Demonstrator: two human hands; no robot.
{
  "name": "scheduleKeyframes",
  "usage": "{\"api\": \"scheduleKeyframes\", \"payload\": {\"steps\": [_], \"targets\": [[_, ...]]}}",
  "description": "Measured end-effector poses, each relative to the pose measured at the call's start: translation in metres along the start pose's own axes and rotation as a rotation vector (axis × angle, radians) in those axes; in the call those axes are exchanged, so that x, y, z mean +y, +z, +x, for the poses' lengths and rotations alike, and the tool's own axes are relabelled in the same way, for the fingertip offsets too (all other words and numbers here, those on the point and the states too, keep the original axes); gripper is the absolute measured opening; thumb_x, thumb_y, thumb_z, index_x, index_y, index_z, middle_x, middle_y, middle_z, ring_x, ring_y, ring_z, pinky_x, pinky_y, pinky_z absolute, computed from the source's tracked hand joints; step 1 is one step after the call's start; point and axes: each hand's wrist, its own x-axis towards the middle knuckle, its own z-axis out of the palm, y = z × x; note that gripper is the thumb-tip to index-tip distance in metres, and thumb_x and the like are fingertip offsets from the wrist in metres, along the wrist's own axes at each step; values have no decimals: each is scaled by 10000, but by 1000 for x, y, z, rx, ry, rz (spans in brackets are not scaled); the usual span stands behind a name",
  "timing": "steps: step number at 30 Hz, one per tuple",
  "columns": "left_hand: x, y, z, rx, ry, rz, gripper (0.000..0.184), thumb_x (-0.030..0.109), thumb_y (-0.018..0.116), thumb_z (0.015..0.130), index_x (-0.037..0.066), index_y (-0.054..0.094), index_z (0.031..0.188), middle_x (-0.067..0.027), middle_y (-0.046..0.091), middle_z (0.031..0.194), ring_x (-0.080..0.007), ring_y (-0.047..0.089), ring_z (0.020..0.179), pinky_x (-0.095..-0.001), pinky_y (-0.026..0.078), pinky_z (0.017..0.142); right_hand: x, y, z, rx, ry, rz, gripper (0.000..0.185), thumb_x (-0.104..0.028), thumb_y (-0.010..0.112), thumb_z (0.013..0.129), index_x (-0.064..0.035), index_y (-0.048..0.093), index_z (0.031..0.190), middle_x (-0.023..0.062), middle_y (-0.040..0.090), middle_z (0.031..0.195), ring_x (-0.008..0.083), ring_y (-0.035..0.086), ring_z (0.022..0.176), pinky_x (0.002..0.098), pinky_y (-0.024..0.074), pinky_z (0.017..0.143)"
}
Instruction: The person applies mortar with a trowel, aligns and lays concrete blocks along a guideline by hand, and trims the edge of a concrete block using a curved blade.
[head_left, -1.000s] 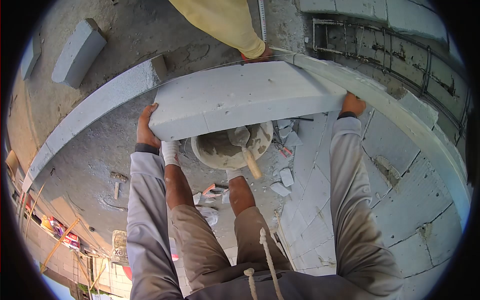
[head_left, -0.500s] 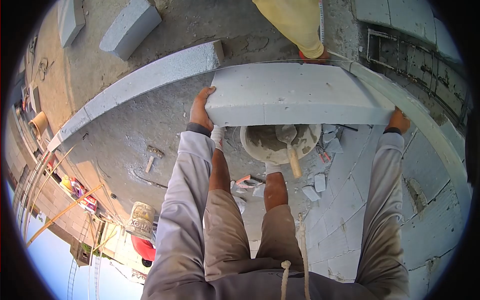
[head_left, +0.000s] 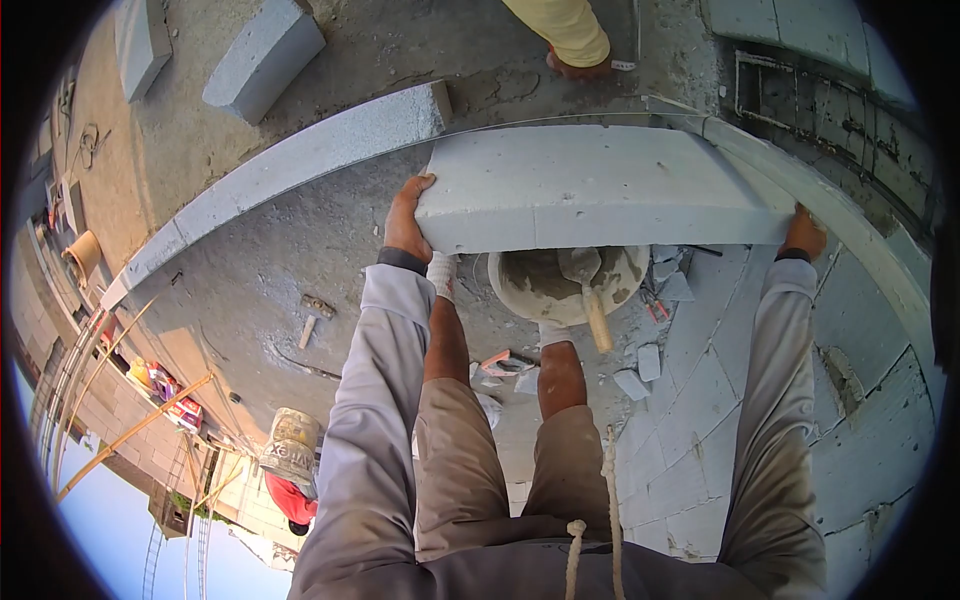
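A long pale grey concrete block point(head_left: 580, 180) spans the space between my hands. My left hand point(head_left: 408, 218) grips its left end, thumb on the top edge and fingers mostly hidden behind. At the other end my right hand point(head_left: 803, 234) is closed on the block's corner, partly out of sight. Below the block stands a round bucket point(head_left: 510, 300) of wet mortar, partly covered by it. A trowel point(head_left: 597, 320) with a wooden handle rests in the bucket. The block lies along a curved course of similar blocks point(head_left: 300, 170), close to a thin string line.
Another person's hand point(head_left: 580, 68) in a yellow sleeve holds a measuring tape at the top. A hammer point(head_left: 316, 318) and a red-handled saw point(head_left: 503, 365) lie on the floor. Broken block pieces point(head_left: 640, 372) sit by the right wall point(head_left: 690, 400). Loose blocks point(head_left: 265, 60) lie upper left.
The other person's yellow-sleeved hand has moved left and away from the block. My hands and the block have stayed nearly still, with a slight shift of the view.
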Motion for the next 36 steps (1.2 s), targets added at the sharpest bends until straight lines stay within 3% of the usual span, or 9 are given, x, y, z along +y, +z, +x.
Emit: {"api": "scheduleKeyframes", "payload": {"steps": [4, 7, 14, 17, 22, 25, 31, 34, 36], "targets": [[7, 3, -35, -19, -7, -27, 410, 275, 652, 799, 23, 559, 1108, -111, 623, 978, -242, 620, 846, -357, 506, 780, -9, -28, -10, -16, -11, -2, 377, -262, 760, 718, 30, 699, 949, 139, 697, 968, 247, 653, 878, 325, 480, 810], [15, -13, -73, -17, -15, -42, 445, 253, 621, 823, 7, 536, 1184, -119, 622, 1048, -242, 616, 914, -347, 491, 823, 4, -54, -9, -105, 8, 46, 460, -351, 771, 709, 24, 687, 961, 125, 689, 960, 242, 632, 875, 326, 468, 816], [54, -70, -188, -63, 143, 7, 623, 210, 578, 832, -3, 395, 1388, -141, 524, 1286, -216, 525, 1141, -302, 409, 955, -1, -129, -88, -108, 80, 243, 320, -216, 732, 772, 37, 668, 958, 81, 660, 876, 161, 568, 739, 282, 445, 675], [81, -105, -244, 3, 173, 91, 618, 197, 566, 843, -8, 383, 1397, -145, 501, 1323, -216, 510, 1169, -298, 396, 976, -2, -157, -136, -201, 192, 426, 287, -184, 712, 796, 25, 653, 983, 95, 658, 950, 180, 596, 865, 286, 456, 784], [112, -166, -342, 164, 230, 84, 623, 209, 597, 829, -23, 412, 1376, -150, 502, 1322, -215, 507, 1166, -283, 384, 974, -51, -195, -239, -355, 333, 402, 204, -164, 619, 839, -18, 632, 981, 93, 655, 962, 230, 632, 859, 385, 508, 758], [97, -220, -387, 226, 289, 2, 632, 221, 595, 836, -30, 396, 1381, -154, 503, 1311, -220, 511, 1162, -294, 394, 969, -40, -187, -270, -493, 313, 384, 414, -262, 606, 816, -53, 618, 1173, 120, 576, 1236, 324, 504, 1163, 569, 353, 930], [24, -332, -467, 308, 362, -197, 607, 157, 578, 849, -34, 370, 1386, -155, 503, 1293, -212, 533, 1134, -293, 432, 931, -30, -148, -327, -816, 114, 495, 362, -237, 614, 821, -47, 622, 1129, 116, 596, 1154, 314, 538, 1073, 565, 394, 859], [6, -376, -499, 347, 431, -264, 595, 129, 573, 845, -47, 375, 1378, -154, 509, 1282, -205, 548, 1109, -289, 439, 922, -46, -151, -394, -834, 188, 431, 355, -236, 622, 825, -51, 614, 1129, 112, 600, 1119, 309, 545, 1042, 565, 404, 826], [5, -399, -524, 442, 482, -246, 614, 121, 590, 837, -44, 367, 1385, -169, 536, 1244, -207, 569, 1073, -295, 455, 899, -67, -163, -455, -845, 244, 334, 331, -199, 620, 819, -9, 618, 1090, 123, 613, 1084, 288, 571, 974, 484, 437, 806]]}}
